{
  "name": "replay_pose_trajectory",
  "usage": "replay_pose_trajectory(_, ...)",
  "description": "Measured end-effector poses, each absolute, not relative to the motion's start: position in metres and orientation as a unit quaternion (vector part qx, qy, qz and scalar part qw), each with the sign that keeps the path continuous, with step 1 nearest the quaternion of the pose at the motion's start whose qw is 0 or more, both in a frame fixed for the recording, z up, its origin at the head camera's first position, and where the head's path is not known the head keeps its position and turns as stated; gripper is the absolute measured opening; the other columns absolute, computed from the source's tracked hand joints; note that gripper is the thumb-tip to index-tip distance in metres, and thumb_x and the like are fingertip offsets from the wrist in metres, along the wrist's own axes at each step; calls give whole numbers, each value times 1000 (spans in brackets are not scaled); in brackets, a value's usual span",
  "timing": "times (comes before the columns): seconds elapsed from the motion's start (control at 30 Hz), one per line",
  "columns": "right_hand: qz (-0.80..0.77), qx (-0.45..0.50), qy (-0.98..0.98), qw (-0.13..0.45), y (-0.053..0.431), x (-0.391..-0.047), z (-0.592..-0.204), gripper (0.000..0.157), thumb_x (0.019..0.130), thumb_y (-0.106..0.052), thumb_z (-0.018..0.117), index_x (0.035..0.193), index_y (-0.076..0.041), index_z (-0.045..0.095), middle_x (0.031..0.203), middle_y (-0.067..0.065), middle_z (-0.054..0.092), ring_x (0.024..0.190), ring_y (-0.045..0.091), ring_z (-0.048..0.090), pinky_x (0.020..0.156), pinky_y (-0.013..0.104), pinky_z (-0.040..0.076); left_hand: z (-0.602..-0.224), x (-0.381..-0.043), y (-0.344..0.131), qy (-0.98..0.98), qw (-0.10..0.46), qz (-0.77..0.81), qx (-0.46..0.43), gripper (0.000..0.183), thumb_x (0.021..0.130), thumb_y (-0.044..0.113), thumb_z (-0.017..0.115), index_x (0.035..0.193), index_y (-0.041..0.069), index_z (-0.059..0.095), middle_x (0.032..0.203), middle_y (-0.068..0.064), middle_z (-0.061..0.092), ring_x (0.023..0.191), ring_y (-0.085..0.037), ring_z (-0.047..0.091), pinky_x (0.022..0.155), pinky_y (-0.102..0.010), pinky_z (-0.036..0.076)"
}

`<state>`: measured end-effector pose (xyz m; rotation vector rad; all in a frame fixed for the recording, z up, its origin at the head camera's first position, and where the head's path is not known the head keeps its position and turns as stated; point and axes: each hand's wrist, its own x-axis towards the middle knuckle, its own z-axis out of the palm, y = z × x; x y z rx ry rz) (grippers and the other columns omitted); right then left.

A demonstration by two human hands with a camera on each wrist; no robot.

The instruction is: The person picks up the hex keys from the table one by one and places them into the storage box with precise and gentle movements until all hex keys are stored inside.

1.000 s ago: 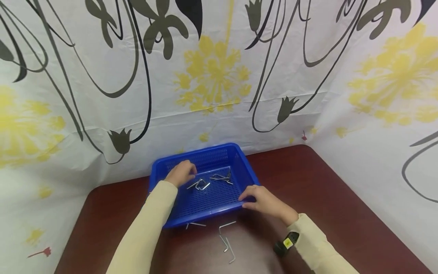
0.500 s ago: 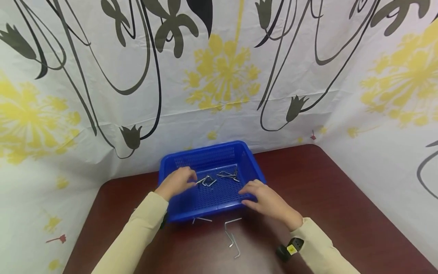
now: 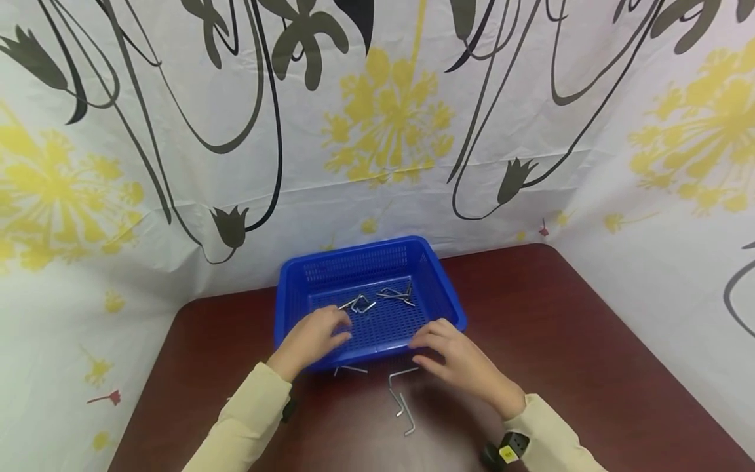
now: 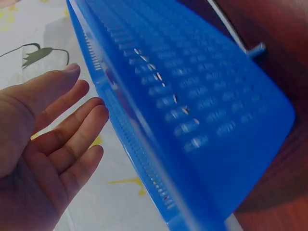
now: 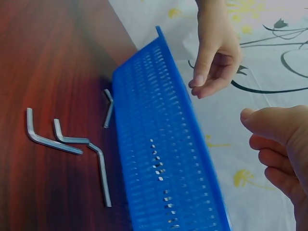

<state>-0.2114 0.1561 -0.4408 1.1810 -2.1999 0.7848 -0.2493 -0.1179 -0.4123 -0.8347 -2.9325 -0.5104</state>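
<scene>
Fingers loosely bent, my left hand [image 3: 318, 334] hovers over the near left part of a blue plastic basket [image 3: 354, 251]. It holds nothing; the left wrist view shows the hand [image 4: 67, 144] apart from the basket's rim. My right hand [image 3: 460, 360] is over the near right corner, fingers spread and thumb apart, also holding nothing. Inside the basket lie two small groups of L-shaped hex keys, one group [image 3: 362, 304] left of centre and another group [image 3: 398, 295] farther right. Several more hex keys lie on the table before the basket, including one hex key [image 5: 102, 173] near its wall.
The dark red-brown table [image 3: 560, 354] reaches its rounded corners just behind the basket. A white patterned cloth [image 3: 283, 170] hangs close at the back and along both sides. A black strap with a yellow tag [image 3: 508, 453] is on my right wrist.
My left hand has drawn back from inside the basket towards its near left side. The right hand stays near the corner, its fingers a little more spread. The head view shifts slightly.
</scene>
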Motion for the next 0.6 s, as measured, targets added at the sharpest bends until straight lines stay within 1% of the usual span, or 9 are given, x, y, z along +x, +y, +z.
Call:
replay_pose_trajectory(0.13, 299, 440, -802, 272, 154, -205, -446, 22, 71, -5, 76, 92, -8, 69, 96, 0, 61, 90, 16, 53, 78, 24, 45, -418, -236, -119, -943, 45, -186, -272, 15, 83, 19, 70, 94, 9, 69, 88, 0, 63, 83, -16, 60, 74, -34, 51)
replay_pose_trajectory(0.23, 306, 439, -798, 277, 153, -202, -452, 20, 74, -7, 74, 93, -10, 69, 96, 0, 61, 91, 16, 53, 79, 25, 44, -425, -227, -121, -941, 58, -197, -269, 14, 83, 19, 70, 94, 9, 69, 88, 0, 63, 83, -16, 61, 75, -34, 51)
replay_pose_trajectory(0.3, 309, 436, -800, 273, 152, -200, -457, 18, 77, -9, 73, 94, -10, 68, 96, -1, 61, 92, 15, 53, 81, 24, 43, -430, -221, -122, -940, 65, -204, -264, 14, 83, 18, 70, 94, 9, 69, 88, 0, 64, 85, -16, 61, 75, -34, 51)
replay_pose_trajectory(0.43, 309, 437, -803, 264, 152, -196, -468, 18, 78, -11, 72, 96, -10, 68, 94, -3, 60, 91, 14, 53, 81, 21, 43, -439, -213, -123, -938, 82, -220, -255, 14, 83, 16, 70, 95, 9, 69, 90, 1, 64, 88, -16, 61, 78, -34, 51)
replay_pose_trajectory(0.6, 315, 427, -808, 255, 151, -194, -486, 22, 73, -7, 74, 94, -9, 68, 91, -4, 60, 87, 12, 53, 78, 19, 43, -452, -206, -125, -933, 117, -249, -233, 17, 81, 12, 72, 98, 11, 69, 94, 1, 65, 93, -17, 60, 83, -36, 49)
